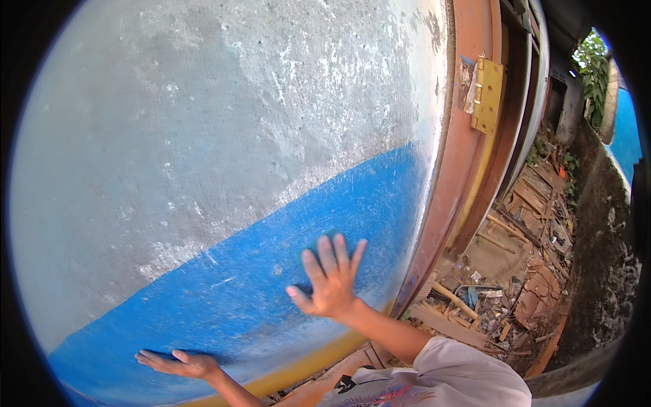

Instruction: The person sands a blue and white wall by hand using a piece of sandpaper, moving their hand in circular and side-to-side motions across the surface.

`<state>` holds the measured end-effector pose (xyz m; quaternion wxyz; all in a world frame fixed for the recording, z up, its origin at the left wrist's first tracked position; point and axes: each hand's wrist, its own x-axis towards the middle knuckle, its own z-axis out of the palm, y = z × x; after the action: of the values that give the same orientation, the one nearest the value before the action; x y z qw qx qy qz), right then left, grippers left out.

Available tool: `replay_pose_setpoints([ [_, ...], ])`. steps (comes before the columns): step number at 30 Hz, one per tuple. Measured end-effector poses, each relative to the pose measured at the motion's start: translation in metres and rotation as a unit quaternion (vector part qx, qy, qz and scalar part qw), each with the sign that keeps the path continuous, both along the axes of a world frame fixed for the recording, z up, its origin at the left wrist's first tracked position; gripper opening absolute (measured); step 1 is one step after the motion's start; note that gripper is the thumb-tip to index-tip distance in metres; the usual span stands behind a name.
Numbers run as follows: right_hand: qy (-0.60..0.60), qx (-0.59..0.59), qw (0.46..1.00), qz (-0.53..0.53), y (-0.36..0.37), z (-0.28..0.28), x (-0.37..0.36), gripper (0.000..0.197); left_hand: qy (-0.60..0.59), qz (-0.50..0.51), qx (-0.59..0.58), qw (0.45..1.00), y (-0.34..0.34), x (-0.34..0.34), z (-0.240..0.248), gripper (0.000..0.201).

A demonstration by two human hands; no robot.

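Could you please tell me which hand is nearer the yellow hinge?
Right: the right hand is below and left of the hinge; the left hand is lower and farther left.

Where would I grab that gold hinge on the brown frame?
Pinch the hinge by the right edge of its flat plate, coming from the right, probably with the right hand, which is nearer. The plate looks thin and seems to jut off the frame, while the rounded pin side sits close against it, leaving less to grip.
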<state>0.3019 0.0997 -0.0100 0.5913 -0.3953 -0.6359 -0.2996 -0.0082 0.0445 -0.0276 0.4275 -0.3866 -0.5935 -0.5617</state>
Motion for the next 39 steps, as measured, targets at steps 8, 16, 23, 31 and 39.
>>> replay_pose_setpoints([
  [8,0.068,-0.019,0.997,0.007,0.005,0.072,0.000,0.064,-0.001,0.012,0.004,1.000,-0.005,-0.008,-0.001,0.070],
  [16,0.095,-0.026,0.995,0.004,-0.002,0.017,0.010,0.064,-0.005,0.002,0.016,1.000,-0.004,0.000,0.007,0.071],
  [23,-0.023,-0.052,0.998,0.029,-0.015,0.003,-0.015,0.065,-0.016,-0.001,0.003,1.000,-0.002,-0.001,0.001,0.071],
  [31,0.017,-0.108,0.994,0.025,-0.012,0.069,-0.004,0.071,-0.008,-0.009,0.010,1.000,-0.002,-0.004,0.000,0.071],
  [39,0.043,-0.118,0.992,-0.012,-0.018,0.020,0.008,0.074,-0.004,0.003,0.008,1.000,-0.006,0.001,0.007,0.071],
])
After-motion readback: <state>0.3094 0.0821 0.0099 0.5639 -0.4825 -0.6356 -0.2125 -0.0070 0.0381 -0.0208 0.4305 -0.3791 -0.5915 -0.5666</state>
